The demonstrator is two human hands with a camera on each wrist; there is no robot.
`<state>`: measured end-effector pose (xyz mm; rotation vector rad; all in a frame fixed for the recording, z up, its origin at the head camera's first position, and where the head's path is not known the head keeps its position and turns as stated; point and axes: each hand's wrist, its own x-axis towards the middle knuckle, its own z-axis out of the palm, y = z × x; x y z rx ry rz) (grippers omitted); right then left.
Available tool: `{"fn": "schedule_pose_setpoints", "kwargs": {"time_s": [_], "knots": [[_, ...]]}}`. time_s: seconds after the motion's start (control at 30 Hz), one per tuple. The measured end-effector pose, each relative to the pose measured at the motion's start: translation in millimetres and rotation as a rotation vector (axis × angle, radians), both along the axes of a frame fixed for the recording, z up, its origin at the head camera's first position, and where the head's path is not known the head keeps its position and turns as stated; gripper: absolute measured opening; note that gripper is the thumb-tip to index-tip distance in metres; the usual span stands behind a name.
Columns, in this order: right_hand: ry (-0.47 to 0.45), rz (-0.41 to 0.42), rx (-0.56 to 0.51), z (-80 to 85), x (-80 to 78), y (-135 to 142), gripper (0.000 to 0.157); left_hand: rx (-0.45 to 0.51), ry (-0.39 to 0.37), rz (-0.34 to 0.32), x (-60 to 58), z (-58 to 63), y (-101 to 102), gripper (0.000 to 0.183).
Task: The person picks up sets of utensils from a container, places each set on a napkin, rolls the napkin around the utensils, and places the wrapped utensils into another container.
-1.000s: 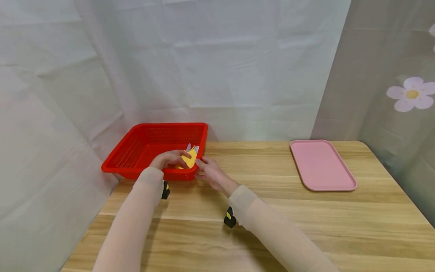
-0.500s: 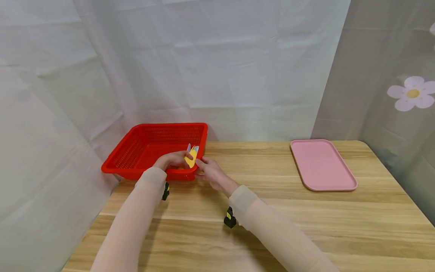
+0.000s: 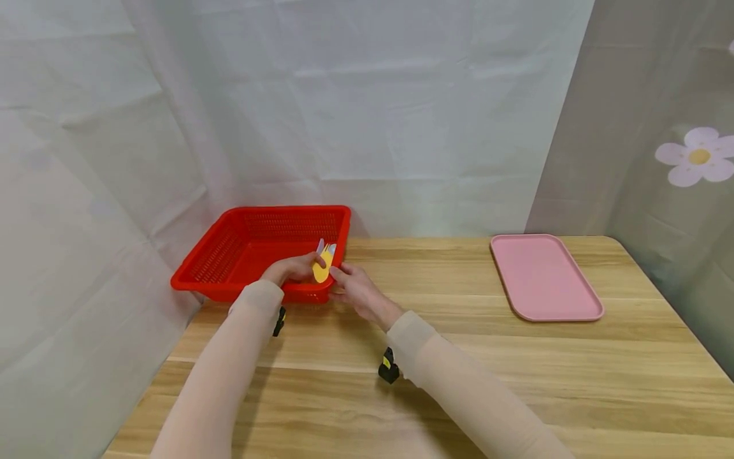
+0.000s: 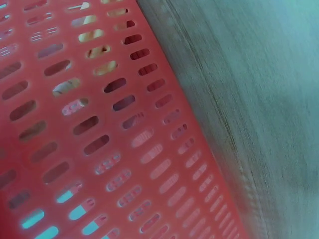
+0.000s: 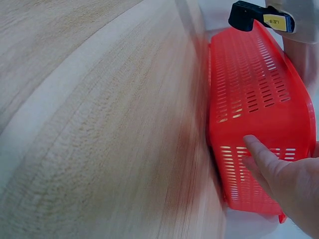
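A red plastic basket (image 3: 252, 290) with slotted sides stands at the back left of the table. My left hand (image 3: 295, 268) reaches over its near rim and holds yellow cutlery (image 3: 322, 271) in the right front corner, thumb across it. A rounded end points toward me; tines and pale tips stick up beyond the thumb, and the other fingers are hidden. My right hand (image 3: 358, 293) grips the basket's right front corner, thumb at the rim and fingers (image 5: 261, 154) against the outer wall. The slotted wall of the basket (image 4: 114, 129) fills much of the left wrist view.
A pink tray (image 3: 545, 277) lies flat at the back right of the wooden table (image 3: 470, 357). White cloth (image 3: 390, 115) hangs behind and to the left, with a grey flowered cloth at right. Black wrist devices (image 3: 388, 366) hang under both sleeves.
My left hand has shifted slightly right, toward the basket's corner. The yellow cutlery has turned and drawn closer together in its hold. My right hand stays at the corner.
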<state>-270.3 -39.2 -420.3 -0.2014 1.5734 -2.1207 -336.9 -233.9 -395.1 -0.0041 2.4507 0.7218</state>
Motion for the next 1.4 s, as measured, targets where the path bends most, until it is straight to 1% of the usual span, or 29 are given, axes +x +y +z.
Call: {"fn": "schedule_pose_setpoints", "kwargs": {"time_s": [0.07, 0.1, 0.17, 0.3, 0.33, 0.47, 0.6, 0.7, 0.8, 0.87, 1.07, 1.17, 1.27, 1.3, 1.4], "knots": [[0.0, -0.003, 0.009, 0.0, 0.0, 0.6, 0.05, -0.036, -0.003, 0.018, 0.5, 1.1, 0.8, 0.06], [0.0, -0.005, 0.013, -0.3, -0.1, 0.6, 0.05, -0.038, -0.004, 0.019, -4.7, -4.3, -4.4, 0.06], [0.001, -0.005, 0.02, -0.3, 0.1, 0.9, 0.05, -0.065, -0.006, 0.036, -4.3, -3.0, -3.9, 0.062], [0.002, -0.002, 0.019, -0.8, -0.2, 0.9, 0.05, -0.071, 0.004, 0.06, -2.6, -2.6, -3.0, 0.062], [0.002, 0.0, 0.021, -0.6, -0.2, 1.2, 0.05, -0.081, 0.006, 0.074, 3.1, 3.1, 2.8, 0.062], [-0.01, -0.003, 0.021, -0.7, -0.4, 1.2, 0.05, -0.09, 0.033, 0.092, 5.5, 2.7, 4.2, 0.06], [-0.011, -0.002, 0.016, -0.8, -0.4, 1.4, 0.05, -0.083, 0.089, 0.034, 6.1, 1.4, 5.1, 0.057], [0.0, 0.0, 0.005, -1.5, -0.2, 1.1, 0.049, -0.043, 0.105, 0.001, 3.9, -2.1, 4.1, 0.053], [0.01, 0.005, -0.01, -2.5, 0.1, 1.4, 0.049, -0.02, 0.084, 0.015, 0.6, -5.5, 2.8, 0.05], [0.019, 0.011, -0.017, -3.0, 0.3, 1.9, 0.049, -0.022, 0.067, 0.026, -1.7, -7.4, 1.9, 0.049], [0.031, 0.022, -0.027, -3.6, 0.7, 2.6, 0.05, -0.029, 0.019, 0.046, -4.5, -7.9, -0.9, 0.052], [0.034, 0.023, -0.041, -4.4, 0.8, 2.1, 0.049, 0.005, 0.023, 0.008, -3.4, -6.2, -1.7, 0.055], [0.037, 0.016, -0.049, -4.9, 0.9, 1.0, 0.047, 0.049, 0.037, -0.057, -3.3, -5.5, -2.6, 0.057], [0.041, 0.014, -0.05, -5.1, 1.1, 0.7, 0.046, 0.065, 0.037, -0.069, -3.2, -5.4, -2.9, 0.059], [0.04, 0.017, -0.057, -4.9, 1.2, 0.5, 0.046, 0.091, 0.023, -0.071, -3.0, -5.4, -3.4, 0.065]]}}
